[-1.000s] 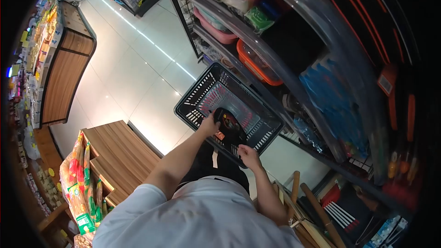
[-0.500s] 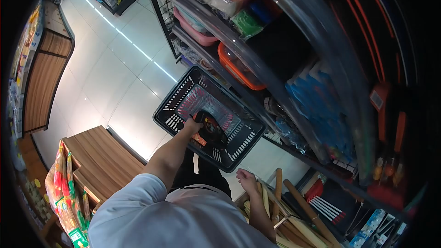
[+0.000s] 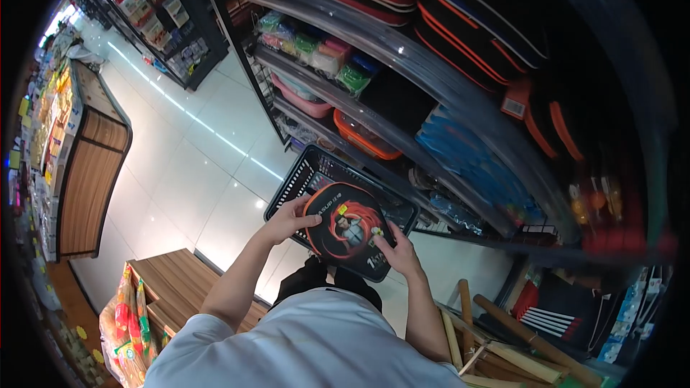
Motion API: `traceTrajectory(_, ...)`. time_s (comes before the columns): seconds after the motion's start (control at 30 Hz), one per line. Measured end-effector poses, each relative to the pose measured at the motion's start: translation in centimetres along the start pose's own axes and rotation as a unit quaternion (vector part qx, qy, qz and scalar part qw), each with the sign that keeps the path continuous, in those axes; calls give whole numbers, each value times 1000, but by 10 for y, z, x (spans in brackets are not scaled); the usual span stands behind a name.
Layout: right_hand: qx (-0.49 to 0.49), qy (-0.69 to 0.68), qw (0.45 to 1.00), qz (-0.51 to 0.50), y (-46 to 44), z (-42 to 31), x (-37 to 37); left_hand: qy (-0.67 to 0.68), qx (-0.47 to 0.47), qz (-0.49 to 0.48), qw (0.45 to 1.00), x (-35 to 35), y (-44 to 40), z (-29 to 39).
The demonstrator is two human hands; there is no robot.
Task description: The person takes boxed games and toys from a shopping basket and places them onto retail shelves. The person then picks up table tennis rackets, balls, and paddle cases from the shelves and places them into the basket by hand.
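Note:
Both of my hands hold a black, paddle-shaped table tennis bat case with a red swirl, a printed figure and a small yellow sticker on its front. My left hand grips its left edge, thumb on the face. On the lower right edge is my right hand, its thumb also pressed on the front. Beneath the case stands a dark plastic shopping basket with slotted walls. The case covers much of the basket's inside, so its contents are hidden.
Shelves on the right hold an orange tub, blue packets and black-and-red cases. Wooden poles stand low on the right. A wooden stand and a wooden counter are on the left, beside a tiled floor.
The bat case has come up out of the basket towards me and now faces up. My right hand, earlier empty at my side, has taken hold of it too.

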State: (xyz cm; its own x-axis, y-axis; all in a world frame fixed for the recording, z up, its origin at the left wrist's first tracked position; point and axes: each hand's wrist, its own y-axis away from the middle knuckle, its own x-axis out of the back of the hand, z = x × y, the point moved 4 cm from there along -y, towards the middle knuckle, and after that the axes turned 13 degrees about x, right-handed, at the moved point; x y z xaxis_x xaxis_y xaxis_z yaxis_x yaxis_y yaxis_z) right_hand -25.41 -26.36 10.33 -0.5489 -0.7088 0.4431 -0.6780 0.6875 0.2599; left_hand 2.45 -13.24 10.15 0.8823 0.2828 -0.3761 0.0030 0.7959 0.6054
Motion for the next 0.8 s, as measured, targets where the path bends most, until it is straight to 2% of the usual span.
traceTrajectory(0.07, 49, -95, 994, -39, 1, -19, 3, -6, -6, -3, 1000, -10, 16, 19)
traceTrajectory(0.2, 31, -156, 987, -19, 22, -15, 4, -29, -28, -1, 999, -24, 34, 35)
traceTrajectory(0.33, 21, -282, 959, 25, 53, -30, 10, -52, -55, 19, 997, -56, 57, 57)
traceTrajectory(0.37, 34, -327, 945, 3, 56, -19, 9, -54, -65, 30, 996, -63, 61, 58)
traceTrajectory(0.47, 68, -371, 925, -47, 70, -23, 26, -76, -97, 49, 991, -91, 75, 66)
traceTrajectory(0.6, 138, -405, 902, -57, 92, -46, 62, -97, -131, 87, 983, -116, 77, 71)
traceTrajectory(0.73, 209, -418, 883, -41, 115, -68, 87, -93, -200, 87, 971, -151, 90, 95)
traceTrajectory(0.8, 228, -406, 885, 0, 127, -81, 101, -117, -251, 75, 958, -172, 101, 110)
